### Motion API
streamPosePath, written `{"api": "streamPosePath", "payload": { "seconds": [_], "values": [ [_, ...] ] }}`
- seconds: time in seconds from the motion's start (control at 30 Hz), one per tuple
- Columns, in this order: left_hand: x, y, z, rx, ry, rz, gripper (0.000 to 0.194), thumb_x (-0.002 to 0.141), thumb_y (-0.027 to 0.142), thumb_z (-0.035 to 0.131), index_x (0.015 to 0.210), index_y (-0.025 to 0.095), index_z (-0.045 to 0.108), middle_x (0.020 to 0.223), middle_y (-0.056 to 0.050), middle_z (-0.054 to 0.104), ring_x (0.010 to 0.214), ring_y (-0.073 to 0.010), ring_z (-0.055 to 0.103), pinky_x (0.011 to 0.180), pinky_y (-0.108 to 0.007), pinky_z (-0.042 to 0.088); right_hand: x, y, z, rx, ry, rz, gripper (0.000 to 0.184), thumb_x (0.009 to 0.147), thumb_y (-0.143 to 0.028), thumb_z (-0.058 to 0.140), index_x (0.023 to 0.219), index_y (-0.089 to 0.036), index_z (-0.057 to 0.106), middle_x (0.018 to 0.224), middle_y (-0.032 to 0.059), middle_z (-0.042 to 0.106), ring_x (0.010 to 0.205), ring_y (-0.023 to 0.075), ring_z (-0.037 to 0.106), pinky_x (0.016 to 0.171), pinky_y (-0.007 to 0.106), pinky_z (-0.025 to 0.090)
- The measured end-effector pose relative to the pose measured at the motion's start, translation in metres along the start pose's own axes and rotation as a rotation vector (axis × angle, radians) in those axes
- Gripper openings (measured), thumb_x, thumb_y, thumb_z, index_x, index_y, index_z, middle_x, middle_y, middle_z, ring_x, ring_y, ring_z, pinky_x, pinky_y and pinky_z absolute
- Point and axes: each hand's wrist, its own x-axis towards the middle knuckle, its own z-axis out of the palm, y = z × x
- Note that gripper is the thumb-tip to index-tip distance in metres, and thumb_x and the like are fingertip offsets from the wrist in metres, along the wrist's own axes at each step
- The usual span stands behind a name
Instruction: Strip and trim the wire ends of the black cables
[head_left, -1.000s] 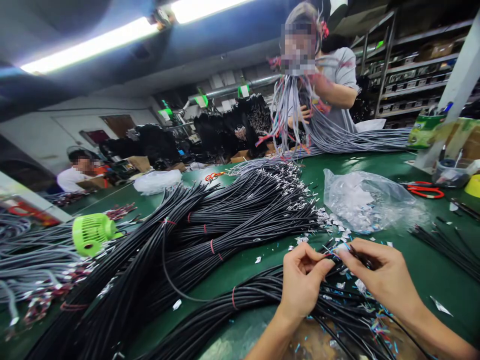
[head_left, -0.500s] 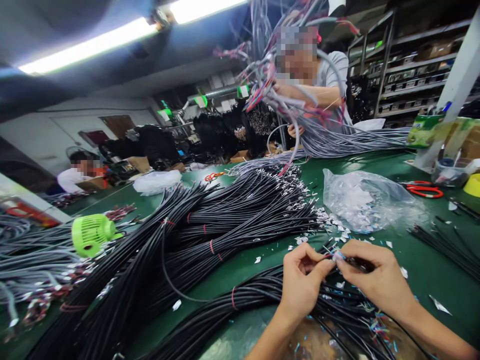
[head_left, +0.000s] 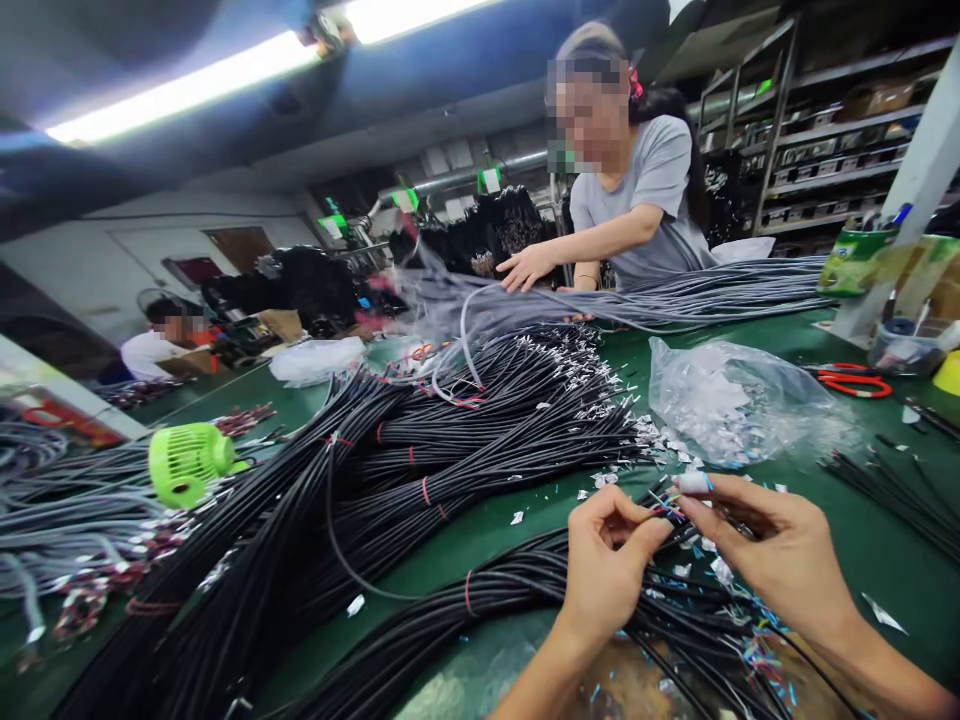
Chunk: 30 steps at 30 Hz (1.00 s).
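My left hand [head_left: 611, 560] is closed, with thumb and forefinger pinching the end of a black cable [head_left: 657, 496]. Thin coloured wires [head_left: 674, 503] fan out of that end. Close against them on the right is my right hand [head_left: 780, 550], its thumb and forefinger brought together at the wire tips. A white wrap [head_left: 694, 483] covers the tip of its forefinger. Below both hands lies a bundle of black cables [head_left: 517, 580] tied with a red band, its stripped ends showing coloured wires [head_left: 761, 650].
Large black cable bundles [head_left: 450, 440] lie at the centre left, beside a green fan [head_left: 187, 465]. A clear bag of scraps [head_left: 739, 405] and orange-handled scissors [head_left: 853, 380] are at the right. Across the table, a co-worker [head_left: 637, 200] handles grey cables [head_left: 720, 290].
My right fingers have shifted slightly up and right, so the white wrap and coloured wires now show. The co-worker has lowered the raised grey cables to the table, towards the left.
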Motion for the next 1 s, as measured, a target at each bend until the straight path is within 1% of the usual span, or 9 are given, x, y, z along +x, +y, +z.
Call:
{"api": "streamPosePath", "payload": {
  "seconds": [0.1,0.3,0.37,0.47,0.53,0.67,0.83,0.93,1.0],
  "values": [
    [-0.0008,0.0009,0.0006,0.005,0.003,-0.001,0.024,0.069,0.021,0.069,0.059,0.014,0.048,0.055,0.005,0.044,0.05,-0.0067,0.038,0.049,-0.019,0.031,-0.0012,0.0028,0.0006,-0.036,0.011,-0.033,0.016,0.069,-0.02,0.07,0.085,-0.021,0.072,0.072,-0.0005,0.073,0.056,0.0137,0.067,0.053,0.017,0.056],
    [-0.0012,0.0015,0.0011,0.004,0.035,0.013,0.024,0.069,0.022,0.068,0.059,0.014,0.049,0.055,0.004,0.045,0.051,-0.0069,0.038,0.049,-0.019,0.031,-0.0066,0.0076,0.0009,-0.087,-0.047,-0.025,0.027,0.064,-0.012,0.069,0.089,-0.021,0.071,0.078,0.0002,0.074,0.063,0.0149,0.069,0.062,0.02,0.057],
    [-0.0008,0.0015,0.0007,0.001,0.041,0.02,0.024,0.069,0.022,0.068,0.058,0.014,0.048,0.055,0.004,0.044,0.051,-0.007,0.039,0.05,-0.019,0.032,-0.0065,0.0066,0.0001,-0.084,-0.054,-0.01,0.031,0.066,-0.012,0.067,0.095,-0.021,0.07,0.08,0.0007,0.074,0.065,0.0152,0.069,0.064,0.021,0.058],
    [-0.0003,0.0014,0.0002,0.003,0.046,0.028,0.024,0.07,0.023,0.068,0.059,0.014,0.049,0.056,0.004,0.044,0.051,-0.0072,0.039,0.05,-0.02,0.032,-0.0064,0.0041,-0.0002,-0.05,-0.052,0.045,0.043,0.066,-0.016,0.068,0.108,-0.019,0.064,0.092,0.0038,0.073,0.067,0.0161,0.069,0.066,0.025,0.058],
    [-0.0005,0.0013,0.0001,0.005,0.045,0.032,0.023,0.07,0.023,0.068,0.059,0.014,0.049,0.057,0.004,0.045,0.052,-0.0075,0.039,0.05,-0.02,0.032,-0.0072,0.003,0.0005,-0.029,-0.071,0.086,0.048,0.064,-0.016,0.069,0.112,-0.017,0.061,0.095,0.0061,0.073,0.067,0.0175,0.069,0.065,0.027,0.059],
    [-0.0008,0.0017,-0.0001,0.007,0.039,0.03,0.023,0.07,0.023,0.067,0.06,0.014,0.05,0.058,0.003,0.046,0.052,-0.0077,0.04,0.05,-0.02,0.032,-0.0079,0.0014,0.0021,0.002,-0.099,0.116,0.044,0.065,-0.017,0.07,0.108,-0.016,0.064,0.092,0.008,0.073,0.073,0.0218,0.071,0.066,0.03,0.06],
    [0.0014,0.0037,-0.001,-0.009,-0.004,0.0,0.022,0.071,0.024,0.067,0.06,0.014,0.051,0.055,0.004,0.045,0.049,-0.0071,0.04,0.049,-0.02,0.033,-0.0033,-0.0018,0.0015,0.032,-0.065,0.109,0.032,0.069,-0.028,0.07,0.099,-0.017,0.068,0.085,0.0074,0.074,0.071,0.0233,0.071,0.069,0.033,0.06],
    [0.0018,0.0042,-0.001,-0.012,-0.023,-0.02,0.022,0.069,0.023,0.069,0.06,0.013,0.052,0.054,0.004,0.046,0.048,-0.0065,0.04,0.048,-0.019,0.032,-0.0032,-0.0008,-0.0014,-0.028,-0.062,0.061,0.027,0.07,-0.028,0.069,0.096,-0.019,0.07,0.082,0.0055,0.074,0.068,0.0217,0.071,0.065,0.03,0.06],
    [0.0022,0.0043,-0.0015,-0.02,-0.039,-0.033,0.023,0.069,0.025,0.07,0.061,0.013,0.052,0.053,0.004,0.046,0.047,-0.006,0.039,0.047,-0.018,0.031,-0.004,0.0021,-0.0044,-0.089,-0.066,0.018,0.029,0.069,-0.025,0.07,0.097,-0.02,0.07,0.081,0.0041,0.074,0.066,0.0203,0.071,0.062,0.028,0.06]
  ]
}}
